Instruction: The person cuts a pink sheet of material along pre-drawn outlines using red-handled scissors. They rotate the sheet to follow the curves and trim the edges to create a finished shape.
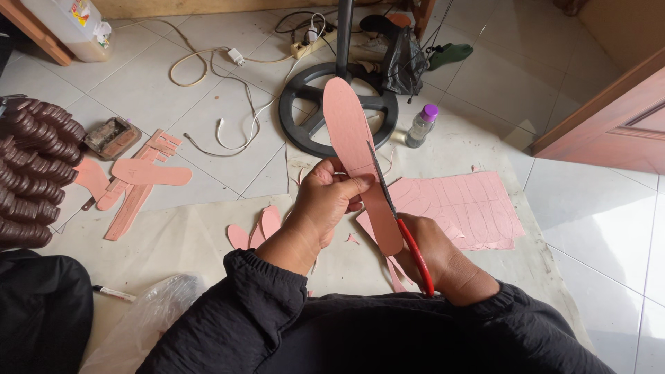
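Observation:
My left hand point(325, 197) pinches a long pink insole-shaped cutout point(348, 131) at its middle and holds it upright above the floor. My right hand point(433, 253) grips red-handled scissors point(405, 232); their dark blades run along the right edge of the cutout. Below the hands lies a pink sheet point(460, 208) with drawn sole outlines, on a pale paper sheet point(180, 242). Small pink offcuts point(260, 228) lie next to my left forearm.
A black fan base point(305, 104) with its pole stands ahead, with white cables point(222, 76) and a power strip beyond. A small clear bottle point(421, 125) with a purple cap stands at right. Pink cut pieces point(142, 176) and stacked brown soles point(31, 173) lie at left. A wooden door point(609, 125) is at right.

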